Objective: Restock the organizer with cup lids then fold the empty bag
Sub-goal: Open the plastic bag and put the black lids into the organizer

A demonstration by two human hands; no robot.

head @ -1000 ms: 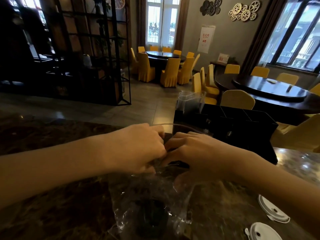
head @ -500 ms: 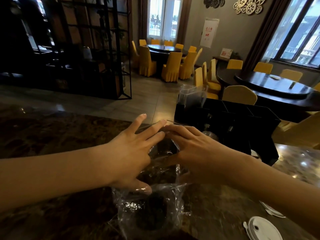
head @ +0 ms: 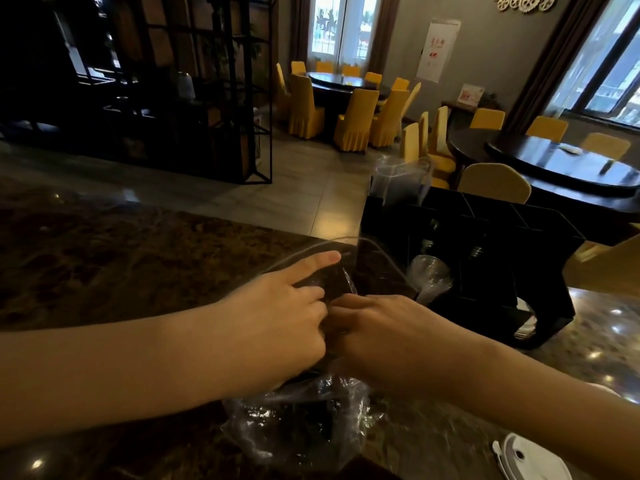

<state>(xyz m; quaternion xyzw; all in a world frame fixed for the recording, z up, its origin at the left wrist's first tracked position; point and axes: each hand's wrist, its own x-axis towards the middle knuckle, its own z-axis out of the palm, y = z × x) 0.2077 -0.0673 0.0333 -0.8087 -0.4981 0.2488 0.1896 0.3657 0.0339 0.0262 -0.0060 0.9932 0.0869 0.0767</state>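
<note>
Clear bag [head: 298,417] lies flat on desk [head: 121,271], just left of the organizer [head: 485,258], long axis running from the person toward the far desk edge. Left hand [head: 277,317] and right hand [head: 388,337] press its far half, fingers together, index extended; pinch not discernible.

Crinkled clear plastic bag [head: 304,417] on glossy, polished brown marble counter [head: 121,258].
</note>
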